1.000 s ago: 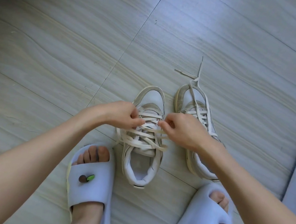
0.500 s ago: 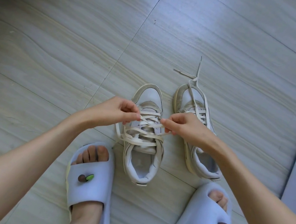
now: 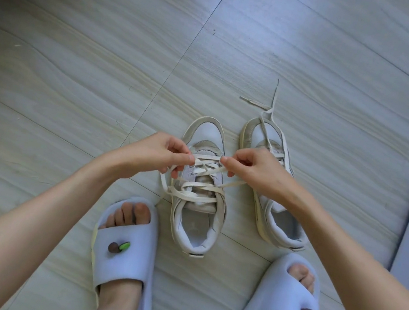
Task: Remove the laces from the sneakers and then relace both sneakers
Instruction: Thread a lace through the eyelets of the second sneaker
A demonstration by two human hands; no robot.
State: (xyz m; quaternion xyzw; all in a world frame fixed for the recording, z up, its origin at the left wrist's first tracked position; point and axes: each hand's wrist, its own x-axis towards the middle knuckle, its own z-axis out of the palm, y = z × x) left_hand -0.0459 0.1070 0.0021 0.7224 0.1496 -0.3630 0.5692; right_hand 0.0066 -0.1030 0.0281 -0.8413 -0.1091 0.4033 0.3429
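Over the left sneaker (image 3: 200, 202), both hands pinch its lace (image 3: 198, 188).
Left hand (image 3: 156, 154) and right hand (image 3: 255, 167) each grip a strand (the right sneaker (image 3: 274, 208) stands just beside).

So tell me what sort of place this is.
Probably a room at home. Large pale wood-grain floor tiles cover the ground, the person wears soft house slippers, and the sneakers being laced sit straight on the floor.

A pale grey, wood-grain tiled floor (image 3: 81, 81) carries two white low-top sneakers side by side: the left sneaker (image 3: 196, 223) and the right sneaker (image 3: 281, 220), whose cream lace ends (image 3: 257, 104) trail on the tiles. Near them stand two pale blue foam slides (image 3: 124, 262), worn.
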